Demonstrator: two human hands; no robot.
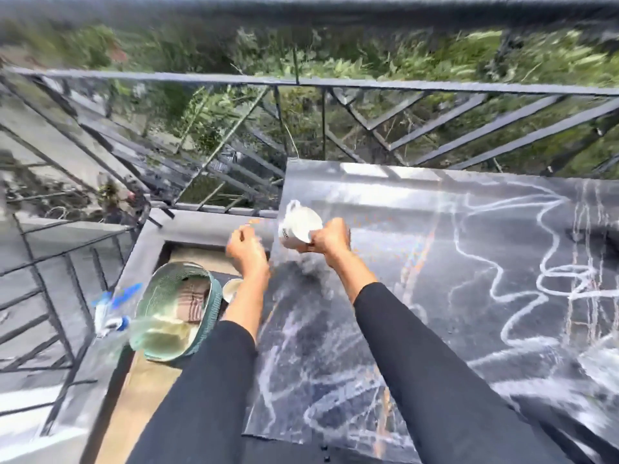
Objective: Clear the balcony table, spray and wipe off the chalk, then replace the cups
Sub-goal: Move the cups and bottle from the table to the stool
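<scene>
**Head view: one cup in hand at the table's edge**

The right hand (pixel 330 241) grips a white cup (pixel 299 226), fingers curled round its rim. The cup is tilted, its handle pointing away from the person, and sits at the near-left corner of the dark table (pixel 435 313).

The left hand (pixel 244 246) is just beside the right, off the table's edge and above the grey ledge (pixel 187 226). Its fingers look bent, but blur hides whether they hold anything; I cannot tell.

White chalk lines (pixel 485 262) cover the tabletop to the right of the right hand and under both forearms.

Below the left forearm lies a second cup (pixel 231 289), partly hidden. Left of it is a green woven basket (pixel 214 296) with a folded cloth (pixel 191 303) inside. A spray bottle (pixel 110 316), blurred, lies left of the basket.

A metal railing (pixel 301 81) runs beyond both hands.
</scene>
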